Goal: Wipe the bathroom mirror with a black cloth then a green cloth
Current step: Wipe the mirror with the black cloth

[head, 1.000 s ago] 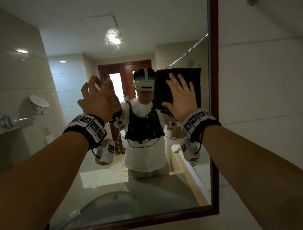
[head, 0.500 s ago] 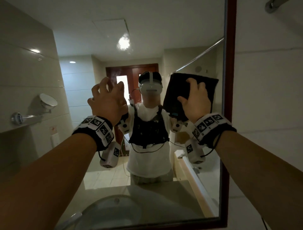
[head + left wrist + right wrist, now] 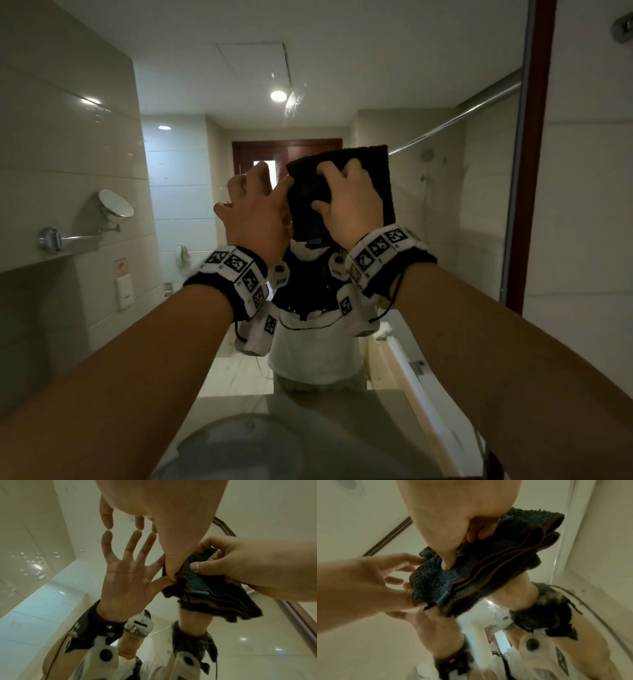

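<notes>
The wall mirror (image 3: pixel 428 240) fills most of the head view. A folded black cloth (image 3: pixel 373 171) lies against the glass at centre. My right hand (image 3: pixel 346 202) grips it, fingers curled over its top and the thumb dug into the pile. In the right wrist view the cloth (image 3: pixel 479 568) shows its stacked folds and a small blue tag. My left hand (image 3: pixel 255 205) is just left of it. In the left wrist view its straight fingertips (image 3: pixel 107 520) touch the glass, and its thumb (image 3: pixel 171 563) rests on the cloth's (image 3: pixel 214 592) near corner. No green cloth is in view.
The mirror's dark wooden frame (image 3: pixel 534 137) runs down the right, with tiled wall (image 3: pixel 589 205) beyond it. Water drops (image 3: pixel 294 99) dot the upper glass. The lower glass reflects a round basin (image 3: pixel 239 445). A chrome fitting (image 3: pixel 621 25) sits high on the right.
My right hand has slid the cloth left from the mirror's right edge to its centre, and its flat fingers have curled onto it. My left hand has moved right to meet the cloth.
</notes>
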